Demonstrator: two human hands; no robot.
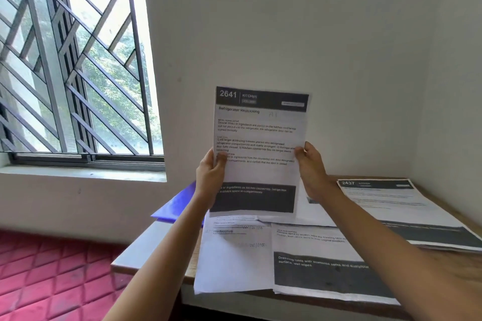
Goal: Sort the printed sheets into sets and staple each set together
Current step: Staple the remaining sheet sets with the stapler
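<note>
Sorting looks barely begun, and no stapling shows. No stapler is in view, and no sheet shows a staple. Both hands hold one sheet [260, 148], headed 2641, upright above the table [140, 250], apparently to read it. Below the fingers, loose sheets [313, 268] lie overlapping on the table and look unsorted. To the right of the right-hand fingers and lower down lies a pile [399, 208] headed 2437, perhaps a set already started. A blue folder [180, 206] pokes out below the left wrist.

Both arms reach forward and up, with the wrists raised. The left hand [210, 177] pinches the sheet's left edge, thumb pressed on the printed face and fingers behind the paper, out of sight. The right hand [311, 172] grips the right edge the same way, thumb tip on the front margin. I cannot tell how its hidden fingers lie.
</note>
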